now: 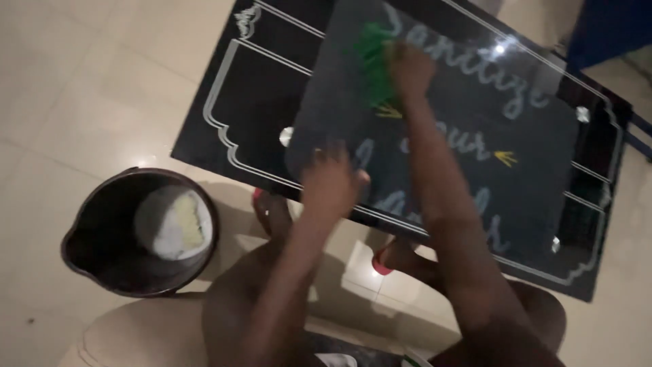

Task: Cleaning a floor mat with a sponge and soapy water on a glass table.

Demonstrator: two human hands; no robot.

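Black glass: a dark table (265,102) with pale line trim stands on a cream tile floor (102,75), seen from above.
Board: a dark chalkboard (543,170) with chalk lettering and small yellow marks lies flat on the table, its near edge reaching the table's near edge.
Right hand: the right hand (409,68) is closed over a green cloth (372,62) and presses it on the board's upper left area; the cloth sticks out to the left of the fingers.
Left hand: the left hand (331,182) rests on the board's near left part, fingers spread and flat, holding nothing; motion blur hides the fingertips.
Bucket: a dark bucket (88,258) stands on the floor left of the person's knees, well apart from the table, with a pale and yellowish lump (174,224) inside.
Feet: bare feet (273,212) show just under the table's near edge.
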